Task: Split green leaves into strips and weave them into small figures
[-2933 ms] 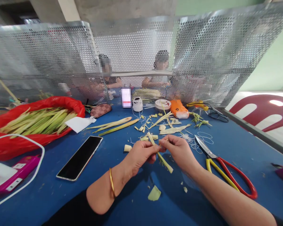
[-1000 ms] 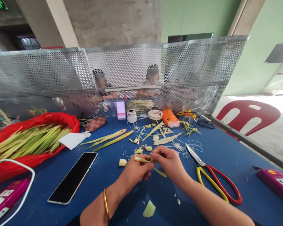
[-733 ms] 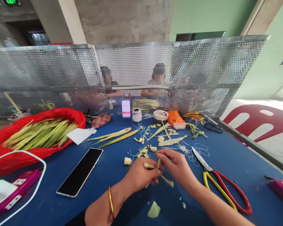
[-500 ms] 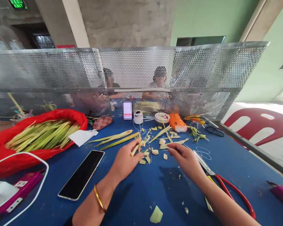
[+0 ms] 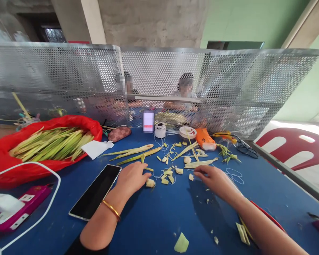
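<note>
We're picking through leaf scraps (image 5: 168, 173) on the counter (image 5: 154, 219), left hand (image 5: 133, 176) and right hand (image 5: 215, 179) spread, grips empty; next needs a pinch.

Leaf scraps (image 5: 168, 173) strewn over a blue surface (image 5: 154, 219).
The left grip (image 5: 133, 177) lies palm down, fingers curled, just beside a pale chunk (image 5: 150, 183). The right grip (image 5: 215, 180) lies flat, tips just beside a small bit (image 5: 191, 176). A phone (image 5: 95, 191) sits near left, a red bag (image 5: 5, 166) far left.
</note>
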A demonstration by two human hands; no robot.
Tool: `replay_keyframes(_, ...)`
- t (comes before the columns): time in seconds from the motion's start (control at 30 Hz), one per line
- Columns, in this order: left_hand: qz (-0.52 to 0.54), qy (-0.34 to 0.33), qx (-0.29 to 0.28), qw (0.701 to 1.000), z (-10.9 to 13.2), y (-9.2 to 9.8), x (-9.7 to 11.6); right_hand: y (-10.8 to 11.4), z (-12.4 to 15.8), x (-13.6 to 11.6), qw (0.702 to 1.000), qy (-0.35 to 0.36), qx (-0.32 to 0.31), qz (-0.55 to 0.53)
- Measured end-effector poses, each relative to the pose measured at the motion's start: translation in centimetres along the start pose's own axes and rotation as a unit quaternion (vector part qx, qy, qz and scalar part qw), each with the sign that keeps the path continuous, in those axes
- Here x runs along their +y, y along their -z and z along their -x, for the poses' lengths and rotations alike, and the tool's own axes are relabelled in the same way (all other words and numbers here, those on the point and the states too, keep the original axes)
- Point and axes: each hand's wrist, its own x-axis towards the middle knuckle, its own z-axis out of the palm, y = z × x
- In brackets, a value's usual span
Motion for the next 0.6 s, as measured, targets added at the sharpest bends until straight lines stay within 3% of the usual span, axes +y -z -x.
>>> replay_keyframes(0.2,-0.004,0.002,0.064,0.998,0.3,0.2,1.1,0.5,-6.1,3.3,0.990,-0.060,0.084,0.100)
replay_keyframes(0.37,0.041,-0.013,0.055,0.998,0.8,-0.2,2.1,-1.4,-10.6,3.3,0.980,0.008,0.123,0.159)
replay_keyframes(0.5,0.082,-0.022,0.039,0.996,1.0,-0.3,2.6,-2.6,-12.0,2.2,0.973,0.052,0.136,0.180)
replay_keyframes(0.6,0.094,-0.020,0.049,0.994,0.9,-0.3,2.7,-2.0,-11.9,1.9,0.970,0.050,0.168,0.166)
